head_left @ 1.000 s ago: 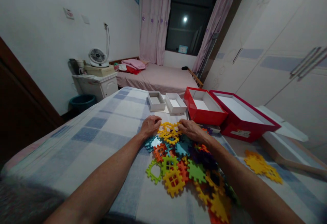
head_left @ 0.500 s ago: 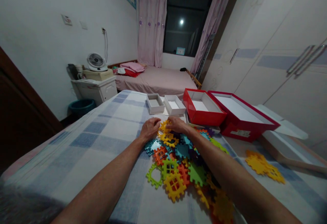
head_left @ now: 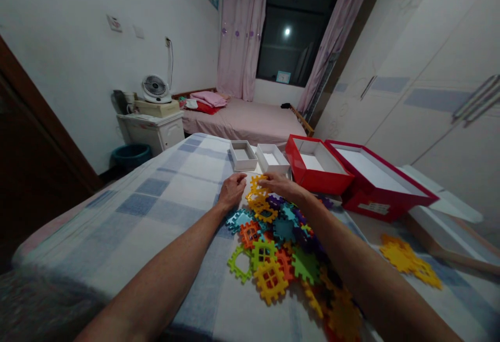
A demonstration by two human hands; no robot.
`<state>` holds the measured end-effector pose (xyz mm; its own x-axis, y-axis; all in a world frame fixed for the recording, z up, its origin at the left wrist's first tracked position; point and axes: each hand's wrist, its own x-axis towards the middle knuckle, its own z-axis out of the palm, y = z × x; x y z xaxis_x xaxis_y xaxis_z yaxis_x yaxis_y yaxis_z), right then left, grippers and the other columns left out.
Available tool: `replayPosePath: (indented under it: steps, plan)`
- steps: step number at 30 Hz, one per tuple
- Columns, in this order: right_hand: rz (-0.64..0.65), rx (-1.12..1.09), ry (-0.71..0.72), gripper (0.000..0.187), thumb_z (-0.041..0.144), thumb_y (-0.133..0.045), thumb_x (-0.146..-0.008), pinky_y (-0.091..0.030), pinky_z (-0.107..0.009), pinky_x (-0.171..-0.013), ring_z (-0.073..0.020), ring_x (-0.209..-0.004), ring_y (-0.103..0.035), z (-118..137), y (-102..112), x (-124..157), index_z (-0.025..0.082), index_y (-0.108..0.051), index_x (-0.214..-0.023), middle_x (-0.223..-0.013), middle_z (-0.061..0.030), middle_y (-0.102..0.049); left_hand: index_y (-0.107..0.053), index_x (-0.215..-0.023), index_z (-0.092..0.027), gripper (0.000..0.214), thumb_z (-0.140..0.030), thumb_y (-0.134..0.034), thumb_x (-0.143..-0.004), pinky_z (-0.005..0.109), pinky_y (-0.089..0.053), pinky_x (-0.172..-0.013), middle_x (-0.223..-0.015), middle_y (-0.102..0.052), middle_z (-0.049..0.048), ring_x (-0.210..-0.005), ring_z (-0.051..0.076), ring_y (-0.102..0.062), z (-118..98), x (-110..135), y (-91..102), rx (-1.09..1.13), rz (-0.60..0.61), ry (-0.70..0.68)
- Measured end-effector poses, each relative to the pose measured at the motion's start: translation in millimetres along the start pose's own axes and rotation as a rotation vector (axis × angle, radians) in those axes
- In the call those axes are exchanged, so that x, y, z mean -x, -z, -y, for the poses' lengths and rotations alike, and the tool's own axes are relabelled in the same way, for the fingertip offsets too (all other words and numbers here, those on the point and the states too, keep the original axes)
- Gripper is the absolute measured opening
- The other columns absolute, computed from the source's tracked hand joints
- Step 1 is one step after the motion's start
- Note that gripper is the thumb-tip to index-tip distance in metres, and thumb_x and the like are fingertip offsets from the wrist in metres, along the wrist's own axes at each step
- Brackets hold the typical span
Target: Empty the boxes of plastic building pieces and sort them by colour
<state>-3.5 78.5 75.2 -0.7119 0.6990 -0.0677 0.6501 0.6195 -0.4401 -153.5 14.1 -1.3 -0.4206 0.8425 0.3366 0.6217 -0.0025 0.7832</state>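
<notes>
A heap of flat plastic interlocking tiles (head_left: 273, 248) in yellow, green, orange, teal and purple lies on the checked blue-and-white cloth (head_left: 156, 212). Both my hands work at its far end. My left hand (head_left: 233, 190) has its fingers curled on the cloth at the left edge of a yellow tile (head_left: 258, 192). My right hand (head_left: 280, 185) pinches the same yellow tile from the right. Teal (head_left: 239, 219) and orange (head_left: 250, 232) tiles lie just below the hands.
Two small white open boxes (head_left: 242, 154) (head_left: 273, 159) stand beyond the hands, two red open boxes (head_left: 318, 167) (head_left: 375, 180) to their right. More yellow tiles (head_left: 406, 258) lie apart at the right. A bed, a nightstand with a fan and a wardrobe fill the room.
My right hand has moved left across the heap's far end to meet the left hand at the yellow tile. The camera view has shifted slightly.
</notes>
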Motion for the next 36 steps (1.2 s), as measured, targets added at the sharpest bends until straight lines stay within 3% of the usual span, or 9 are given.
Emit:
replayPosePath:
  steps: [3, 7, 14, 18, 23, 31, 36]
  plan:
    - [0.048, 0.044, -0.033, 0.021, 0.032, -0.058, -0.078, -0.042, -0.025, -0.066, -0.0184, -0.079, -0.060, 8, -8, 2, 0.013, -0.066, -0.086, -0.087, -0.0070, -0.067, -0.065, -0.106, -0.013, 0.030, -0.019, -0.048, -0.082, 0.029, -0.050, -0.087, -0.106, -0.069, 0.0094, -0.093, 0.017, -0.065, 1, -1, -1.1, 0.012, -0.015, 0.014]
    - [0.030, 0.067, -0.057, 0.028, 0.033, -0.064, -0.073, -0.042, -0.031, -0.075, -0.0238, -0.090, -0.059, 13, -18, 3, 0.015, -0.064, -0.094, -0.098, -0.0113, -0.066, -0.066, -0.104, -0.014, 0.029, -0.019, -0.049, -0.081, 0.028, -0.049, -0.088, -0.105, -0.070, 0.0087, -0.093, 0.017, -0.065, 2, 1, -1.8, 0.016, -0.006, 0.004]
    - [-0.069, -0.102, 0.054, 0.034, 0.024, -0.062, -0.074, -0.043, -0.024, -0.071, -0.0151, -0.080, -0.059, 9, -14, 1, 0.017, -0.058, -0.106, -0.090, -0.0036, -0.066, -0.067, -0.102, -0.015, 0.028, -0.019, -0.049, -0.081, 0.028, -0.048, -0.089, -0.105, -0.070, 0.0072, -0.095, 0.017, -0.064, -2, 2, 1.4, 0.024, 0.002, 0.008]
    - [-0.161, -0.230, 0.048, 0.033, 0.024, -0.054, -0.079, -0.046, -0.025, -0.071, -0.0157, -0.083, -0.060, 5, 2, 6, 0.010, -0.057, -0.109, -0.097, -0.0092, -0.066, -0.066, -0.103, -0.015, 0.028, -0.022, -0.047, -0.083, 0.029, -0.049, -0.087, -0.101, -0.071, 0.0067, -0.093, 0.017, -0.065, -3, 2, 2.6, 0.033, 0.001, 0.018]
    - [0.047, -0.324, 0.059, 0.031, 0.028, -0.055, -0.078, -0.048, -0.024, -0.064, -0.0162, -0.076, -0.063, 0, 8, 23, 0.009, -0.067, -0.099, -0.084, -0.0066, -0.069, -0.067, -0.101, -0.015, 0.027, -0.020, -0.049, -0.081, 0.030, -0.048, -0.089, -0.100, -0.071, 0.0070, -0.093, 0.017, -0.065, -1, 2, -0.8, 0.032, 0.015, 0.011]
    - [0.093, -0.113, 0.035, 0.043, 0.024, -0.066, -0.068, -0.047, -0.023, -0.072, -0.0189, -0.088, -0.063, 15, -15, 8, 0.016, -0.067, -0.109, -0.103, -0.0057, -0.069, -0.066, -0.105, -0.015, 0.031, -0.019, -0.045, -0.082, 0.029, -0.050, -0.085, -0.095, -0.072, 0.0065, -0.088, 0.017, -0.066, -2, 0, 1.7, 0.059, 0.008, 0.031]
    - [0.192, 0.028, 0.035, 0.033, 0.016, -0.074, -0.051, -0.046, -0.027, -0.072, -0.0254, -0.087, -0.064, 27, -15, -2, 0.017, -0.073, -0.084, -0.088, -0.0085, -0.071, -0.065, -0.106, -0.013, 0.031, -0.019, -0.046, -0.082, 0.028, -0.051, -0.082, -0.097, -0.071, 0.0085, -0.083, 0.016, -0.067, -3, 0, 2.6, 0.066, 0.009, 0.048]
